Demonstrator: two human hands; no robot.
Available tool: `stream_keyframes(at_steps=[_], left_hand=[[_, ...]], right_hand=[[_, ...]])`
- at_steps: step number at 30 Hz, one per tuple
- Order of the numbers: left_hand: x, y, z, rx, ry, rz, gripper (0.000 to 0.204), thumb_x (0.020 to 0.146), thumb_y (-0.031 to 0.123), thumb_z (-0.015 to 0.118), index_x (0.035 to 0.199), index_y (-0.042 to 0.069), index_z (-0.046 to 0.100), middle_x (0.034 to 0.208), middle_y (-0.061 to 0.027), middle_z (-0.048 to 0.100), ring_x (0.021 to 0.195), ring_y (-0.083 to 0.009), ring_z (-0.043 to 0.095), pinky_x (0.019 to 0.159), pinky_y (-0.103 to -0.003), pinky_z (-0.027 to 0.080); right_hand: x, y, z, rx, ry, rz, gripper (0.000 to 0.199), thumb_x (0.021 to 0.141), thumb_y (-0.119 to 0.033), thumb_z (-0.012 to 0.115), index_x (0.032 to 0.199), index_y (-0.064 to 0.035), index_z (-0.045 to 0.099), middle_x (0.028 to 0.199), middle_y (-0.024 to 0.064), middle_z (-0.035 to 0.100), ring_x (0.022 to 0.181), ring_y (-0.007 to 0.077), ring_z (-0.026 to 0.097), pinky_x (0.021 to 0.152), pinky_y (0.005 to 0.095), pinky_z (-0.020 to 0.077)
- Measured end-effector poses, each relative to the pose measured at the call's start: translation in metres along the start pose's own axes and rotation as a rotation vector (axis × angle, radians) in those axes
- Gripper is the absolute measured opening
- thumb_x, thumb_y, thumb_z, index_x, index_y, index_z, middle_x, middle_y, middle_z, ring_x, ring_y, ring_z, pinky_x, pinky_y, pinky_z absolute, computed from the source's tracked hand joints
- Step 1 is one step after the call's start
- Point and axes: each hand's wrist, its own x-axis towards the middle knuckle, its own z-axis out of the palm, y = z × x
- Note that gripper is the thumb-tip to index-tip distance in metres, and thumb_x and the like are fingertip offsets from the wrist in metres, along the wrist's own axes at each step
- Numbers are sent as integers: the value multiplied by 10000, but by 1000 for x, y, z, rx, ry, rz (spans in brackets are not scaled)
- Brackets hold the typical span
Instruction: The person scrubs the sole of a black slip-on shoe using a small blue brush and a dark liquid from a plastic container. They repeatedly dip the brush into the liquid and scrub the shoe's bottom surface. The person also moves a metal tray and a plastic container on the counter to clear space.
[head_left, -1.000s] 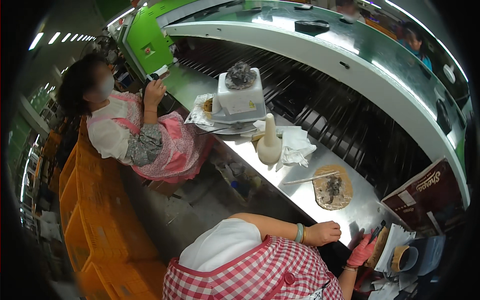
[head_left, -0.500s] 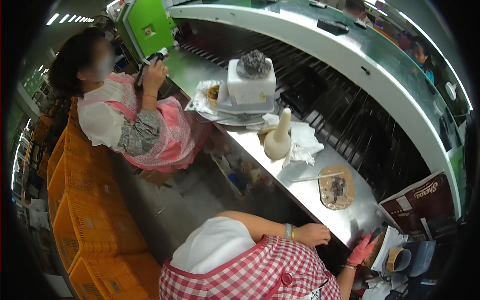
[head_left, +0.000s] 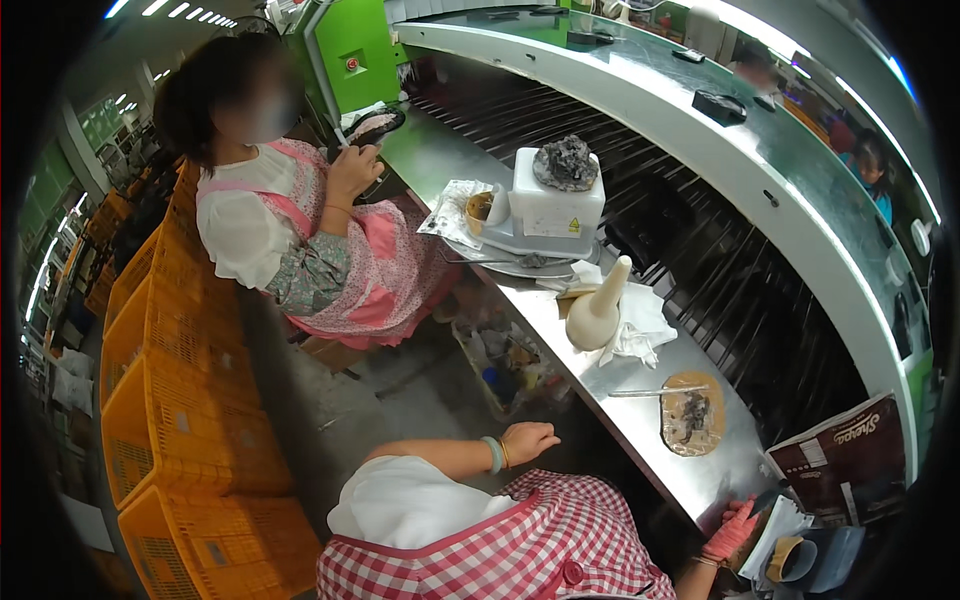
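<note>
My left hand (head_left: 528, 443), bare and with fingers curled in, is held before me, left of the metal table's edge; nothing shows in it. In a pink glove, my right hand (head_left: 732, 532) is closed at the table's near right corner. A small dark piece (head_left: 764, 502) sticks out by its fingers, too unclear to name. Near it lies a tan pad (head_left: 697, 437) smeared grey-black, with a thin pale stick (head_left: 640, 392) across its edge. Farther off, a cream bottle with a long neck (head_left: 598, 315) stands beside crumpled white cloth (head_left: 640, 325).
A white box-like container (head_left: 560, 200) with a dark, crumpled lump (head_left: 566, 163) on top stands on a tray. Beyond runs a roller conveyor under a glass-topped shelf (head_left: 640, 75). A co-worker (head_left: 290, 210) sits left, holding a dark-rimmed piece. Orange crates (head_left: 190, 430) line the left; a maroon box (head_left: 850, 455) stands right.
My left hand has moved left, away from the table edge. My gloved right hand stays at the corner. The co-worker has turned the held piece over. The whole view has shifted.
</note>
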Motion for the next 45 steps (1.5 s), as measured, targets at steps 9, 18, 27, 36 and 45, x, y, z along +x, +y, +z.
stream_keyframes(at_steps=[9,18,27,36,45], left_hand=[[41,-5,-21,99,367,120,159,806,87,581,955,33,564,1014,-176,521,902,-362,532,762,-398,450],[0,18,36,-7,-33,276,316,814,59,545,1128,81,570,1188,-140,516,1058,-311,533,897,-358,451],[22,74,63,-192,-112,754,369,786,45,565,1154,49,552,1121,-104,583,932,-256,596,772,-337,496],[64,163,-1,-326,171,746,344,784,1,561,1126,34,574,1141,-137,574,895,-274,607,764,-332,503],[107,208,-80,-429,624,693,436,771,-52,564,1196,0,487,1200,-180,518,1057,-284,546,854,-342,463]], right_hand=[[-1,-3,-1,8,-14,3,260,941,-310,493,988,-61,552,637,-41,465,475,19,347,417,175,265],[-6,-2,3,4,13,-29,308,959,-231,452,1156,-6,527,658,-38,488,491,11,355,448,157,276],[-18,-25,16,31,-3,12,336,955,-235,454,1191,-1,498,674,-37,487,490,1,343,449,148,268],[-18,-17,17,-29,22,-49,322,957,-226,438,1160,15,503,671,-28,478,499,20,356,456,167,284],[-6,4,7,-65,18,-96,331,949,-194,435,1193,23,488,670,-23,478,504,19,356,458,160,289]])
